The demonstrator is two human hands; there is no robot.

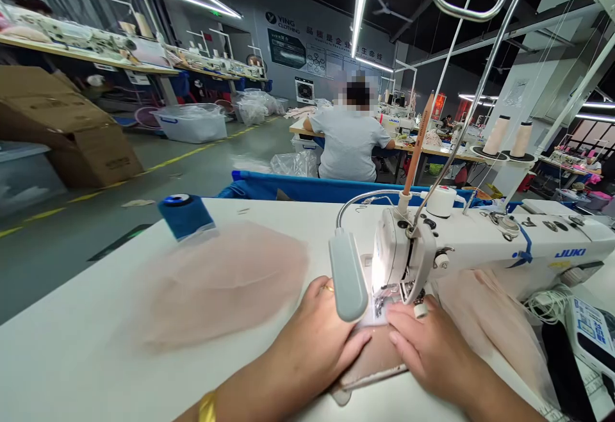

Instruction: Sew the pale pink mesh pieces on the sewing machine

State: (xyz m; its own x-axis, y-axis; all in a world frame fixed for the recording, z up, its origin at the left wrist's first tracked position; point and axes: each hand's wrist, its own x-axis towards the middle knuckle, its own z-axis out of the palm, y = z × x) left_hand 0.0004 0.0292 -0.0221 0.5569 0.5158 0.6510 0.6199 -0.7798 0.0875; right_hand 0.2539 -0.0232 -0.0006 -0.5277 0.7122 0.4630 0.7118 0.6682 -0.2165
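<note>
My left hand (314, 339) lies flat, fingers stretched, pressing a pinkish-beige fabric piece (372, 361) on the white table (72, 358) just left of the needle. My right hand (427, 345) also lies flat on the same fabric, fingers pointing at the presser foot (384, 300) of the white sewing machine (504, 243). A thimble-like ring sits on one right finger. The grey lamp head (346, 275) hangs over my left fingers. A sheer pink fabric pile (216, 281) lies to the left, more pink fabric (490, 319) under the machine arm.
A blue thread spool (185, 216) stands at the table's far edge, a blue bin (307, 188) behind it. A person in a grey shirt (348, 140) sits at the bench ahead. Cardboard boxes (72, 127) and a plastic tub (192, 124) stand on the floor left. Thread cones (509, 135) rise at right.
</note>
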